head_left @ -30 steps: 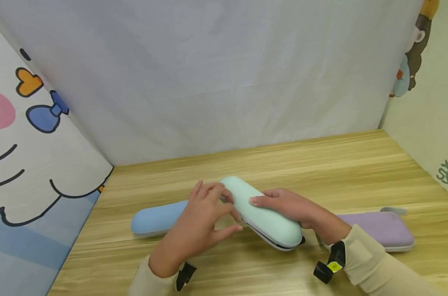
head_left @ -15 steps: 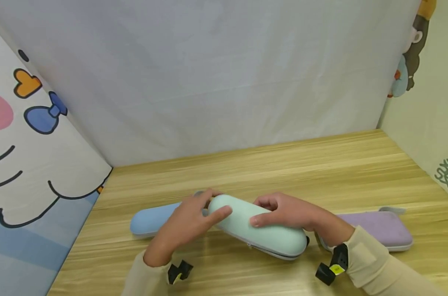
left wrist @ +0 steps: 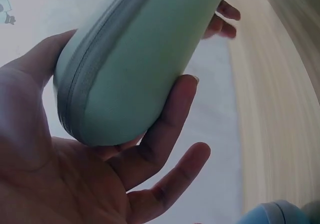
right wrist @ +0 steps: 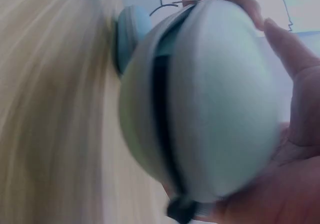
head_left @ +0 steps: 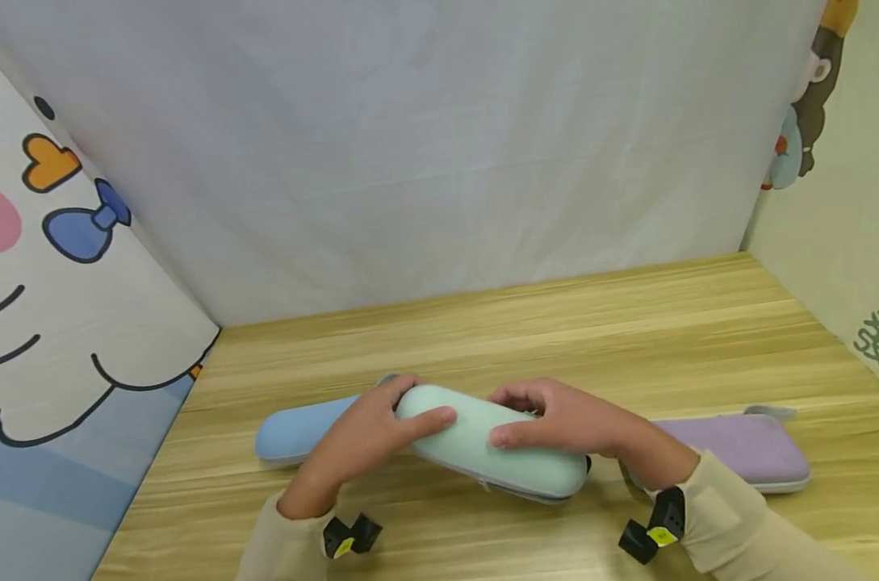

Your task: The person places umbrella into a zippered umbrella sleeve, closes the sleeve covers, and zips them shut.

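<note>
Both hands hold a mint-green hard-shell zip case, slanting from upper left to lower right over the table. My left hand grips its left end, thumb on top; in the left wrist view its fingers curl under the rounded end. My right hand grips the right half, thumb on the lid and fingers over the far side. A zip pull hangs at the near edge. The right wrist view, blurred, shows a dark gap along the seam at the right end and a black tab below.
A light blue case lies on the wooden table at left, partly behind my left hand. The purple case with a grey strap lies at right, beside my right forearm. A white curtain hangs behind.
My left hand, earlier spread beside the near seam, has moved to grip the left end. The mint-green case has come nearer and turned flatter across, then shifted slightly left.
</note>
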`<action>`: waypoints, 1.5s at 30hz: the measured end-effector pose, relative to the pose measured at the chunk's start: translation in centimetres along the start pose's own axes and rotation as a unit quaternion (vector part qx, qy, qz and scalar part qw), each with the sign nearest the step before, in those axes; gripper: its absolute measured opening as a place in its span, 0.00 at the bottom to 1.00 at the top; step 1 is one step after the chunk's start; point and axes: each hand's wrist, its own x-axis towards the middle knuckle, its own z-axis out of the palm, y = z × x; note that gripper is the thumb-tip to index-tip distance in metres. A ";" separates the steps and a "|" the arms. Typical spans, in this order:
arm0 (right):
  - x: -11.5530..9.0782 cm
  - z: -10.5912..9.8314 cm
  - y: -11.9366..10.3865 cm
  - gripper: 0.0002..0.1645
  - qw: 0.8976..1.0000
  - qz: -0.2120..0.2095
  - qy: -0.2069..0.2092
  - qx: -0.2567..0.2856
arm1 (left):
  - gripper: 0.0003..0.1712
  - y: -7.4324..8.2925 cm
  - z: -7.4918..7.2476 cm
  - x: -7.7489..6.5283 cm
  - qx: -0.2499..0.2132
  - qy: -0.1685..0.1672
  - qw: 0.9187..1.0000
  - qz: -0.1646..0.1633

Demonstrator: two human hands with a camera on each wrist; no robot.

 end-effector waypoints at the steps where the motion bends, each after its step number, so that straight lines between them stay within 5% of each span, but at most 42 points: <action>1: -0.1 -0.1 -0.1 0.21 1.000 -0.002 0.013 -0.005 | 0.27 0.0 -0.1 0.0 0.002 0.007 1.000 -0.006; 7: -1.2 -0.9 -0.4 0.32 0.994 0.001 0.111 -0.001 | 0.29 -0.2 -0.6 -0.1 -0.003 0.046 0.998 -0.037; 12: -1.7 -1.6 -0.1 0.36 0.991 0.014 0.129 0.036 | 0.29 -0.5 -1.3 0.0 -0.026 0.065 0.997 -0.042; 16: -2.2 -2.1 0.3 0.40 0.991 0.026 0.112 0.073 | 0.29 -0.4 -1.7 0.0 -0.048 0.088 0.994 -0.034; 20: -2.3 -2.2 0.8 0.44 0.987 0.024 0.043 0.151 | 0.27 -0.3 -1.8 0.0 -0.074 0.117 0.990 -0.019; 27: -0.7 1.1 1.9 0.32 0.946 0.010 -0.058 0.317 | 0.22 0.0 -1.0 -0.1 -0.127 0.150 0.980 0.022; 33: 0.0 3.3 2.1 0.21 0.910 -0.037 -0.069 0.407 | 0.21 0.4 -0.4 -0.1 -0.142 0.140 0.978 0.055; 42: 0.3 3.6 2.0 0.13 0.898 -0.028 -0.039 0.437 | 0.23 0.6 -0.5 -0.3 -0.127 0.159 0.978 0.056; 45: 0.3 3.5 1.8 0.12 0.904 -0.019 -0.009 0.426 | 0.25 0.7 -0.6 -0.4 -0.110 0.170 0.978 0.040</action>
